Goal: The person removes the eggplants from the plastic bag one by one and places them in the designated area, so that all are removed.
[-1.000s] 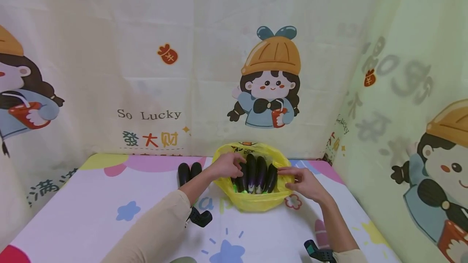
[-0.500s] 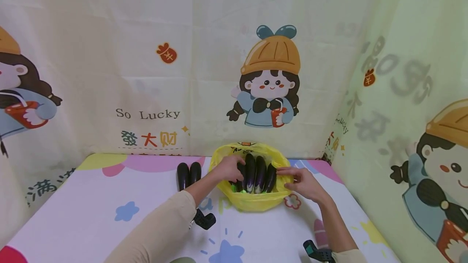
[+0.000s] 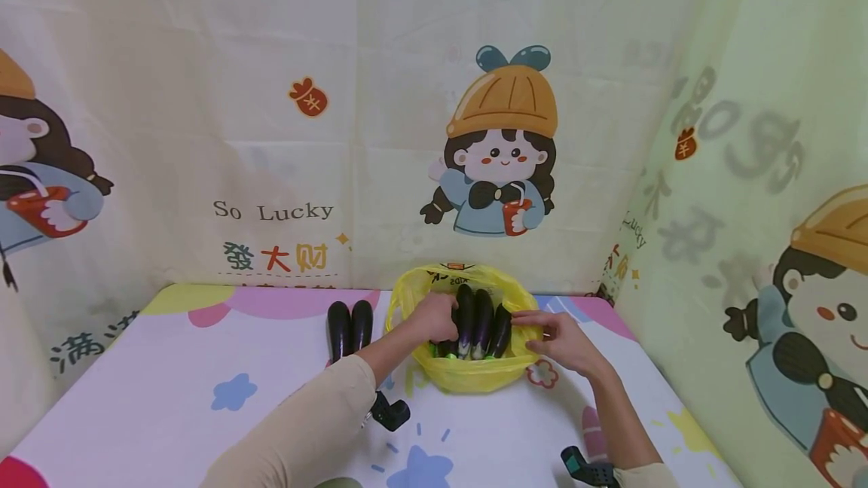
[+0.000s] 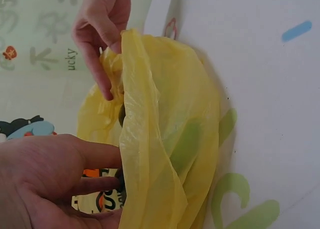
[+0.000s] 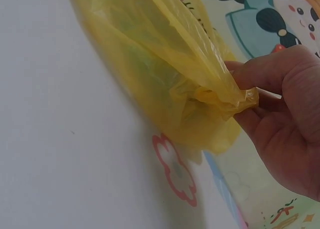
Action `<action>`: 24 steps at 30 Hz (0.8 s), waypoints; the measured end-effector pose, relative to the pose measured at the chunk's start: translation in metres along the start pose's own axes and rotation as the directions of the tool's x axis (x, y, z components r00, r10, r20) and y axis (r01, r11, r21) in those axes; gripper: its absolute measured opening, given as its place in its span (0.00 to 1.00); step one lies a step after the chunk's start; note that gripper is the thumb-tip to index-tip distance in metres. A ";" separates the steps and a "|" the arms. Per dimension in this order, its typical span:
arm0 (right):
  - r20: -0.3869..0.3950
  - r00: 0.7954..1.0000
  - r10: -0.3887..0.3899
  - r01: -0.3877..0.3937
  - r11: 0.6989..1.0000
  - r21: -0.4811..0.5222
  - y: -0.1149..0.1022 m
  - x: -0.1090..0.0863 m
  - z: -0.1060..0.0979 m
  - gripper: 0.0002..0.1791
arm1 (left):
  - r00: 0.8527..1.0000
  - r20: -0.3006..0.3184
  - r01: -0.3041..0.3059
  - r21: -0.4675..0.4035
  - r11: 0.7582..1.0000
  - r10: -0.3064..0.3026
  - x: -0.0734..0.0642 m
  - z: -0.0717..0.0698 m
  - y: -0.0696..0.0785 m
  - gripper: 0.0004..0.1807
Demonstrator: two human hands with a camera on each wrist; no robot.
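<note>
A yellow plastic bag (image 3: 468,376) stands on the table with its mouth spread toward me. Several dark purple eggplants (image 3: 482,318) lie inside, side by side. My left hand (image 3: 435,318) reaches into the bag's left side over the leftmost eggplants. In the left wrist view, its fingers (image 4: 97,184) extend behind the bag's rim against something dark, and the rim hides their tips. My right hand (image 3: 566,340) pinches the bag's gathered right rim between thumb and fingers, as the right wrist view shows. Two more eggplants (image 3: 362,324) lie outside, left of the bag.
The table (image 3: 163,398) has a white printed cover. A printed cloth wall (image 3: 386,172) rises close behind the bag, and another cloth wall (image 3: 705,262) stands at the right.
My left hand has moved right and lower into the bag, covering more of the leftmost eggplants. The right hand has stayed at the bag's rim.
</note>
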State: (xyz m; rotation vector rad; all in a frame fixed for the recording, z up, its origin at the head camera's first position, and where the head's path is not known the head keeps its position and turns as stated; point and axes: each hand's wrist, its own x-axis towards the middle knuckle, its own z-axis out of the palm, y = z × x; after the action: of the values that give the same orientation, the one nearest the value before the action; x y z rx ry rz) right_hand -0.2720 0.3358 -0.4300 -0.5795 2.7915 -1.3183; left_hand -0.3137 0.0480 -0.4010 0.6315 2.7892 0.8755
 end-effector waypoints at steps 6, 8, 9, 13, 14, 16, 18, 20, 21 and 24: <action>-0.009 1.000 0.016 -0.016 1.000 -0.005 0.000 0.000 0.001 0.22 | 0.999 -0.042 0.003 0.049 0.999 -0.001 -0.002 0.007 0.002 0.30; -0.009 1.000 0.008 -0.008 1.000 -0.011 0.000 -0.001 0.001 0.22 | 0.998 -0.060 0.001 0.083 0.997 0.004 -0.001 0.010 0.002 0.30; -0.007 1.000 0.004 -0.004 1.000 -0.013 0.000 -0.001 0.001 0.22 | 0.998 -0.067 -0.003 0.105 0.994 0.010 -0.001 0.012 0.001 0.30; 0.000 1.000 -0.006 0.006 1.000 -0.015 -0.001 -0.002 0.000 0.22 | 0.996 -0.082 -0.018 0.176 0.984 0.033 -0.002 0.015 0.001 0.29; 0.002 1.000 -0.009 0.009 1.000 -0.014 -0.001 -0.003 0.000 0.22 | 0.996 -0.084 -0.025 0.189 0.982 0.042 -0.002 0.016 0.001 0.28; 0.001 1.000 -0.005 0.005 1.000 -0.005 -0.002 -0.003 0.000 0.22 | 0.996 -0.080 -0.031 0.215 0.976 0.050 -0.003 0.016 0.002 0.27; 0.001 1.000 -0.004 0.004 1.000 0.000 -0.002 -0.003 0.000 0.22 | 0.996 -0.073 -0.038 0.240 0.970 0.057 -0.003 0.016 0.004 0.26; 0.000 1.000 -0.004 0.004 1.000 0.004 -0.003 -0.003 0.000 0.22 | 0.996 -0.064 -0.036 0.263 0.964 0.054 -0.004 0.016 0.005 0.25; 0.000 1.000 -0.004 0.004 1.000 0.003 -0.003 -0.003 0.000 0.22 | 0.997 -0.061 -0.032 0.269 0.963 0.050 -0.004 0.016 0.006 0.25; 0.000 1.000 -0.006 0.006 1.000 0.000 -0.004 -0.004 0.000 0.22 | 0.997 -0.062 -0.019 0.273 0.962 0.037 -0.005 0.017 0.008 0.23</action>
State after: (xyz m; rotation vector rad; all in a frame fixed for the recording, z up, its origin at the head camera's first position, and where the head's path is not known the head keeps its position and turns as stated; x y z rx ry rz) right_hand -0.2670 0.3350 -0.4278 -0.5888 2.7917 -1.3190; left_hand -0.3023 0.0604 -0.4103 0.6930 2.9967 0.5276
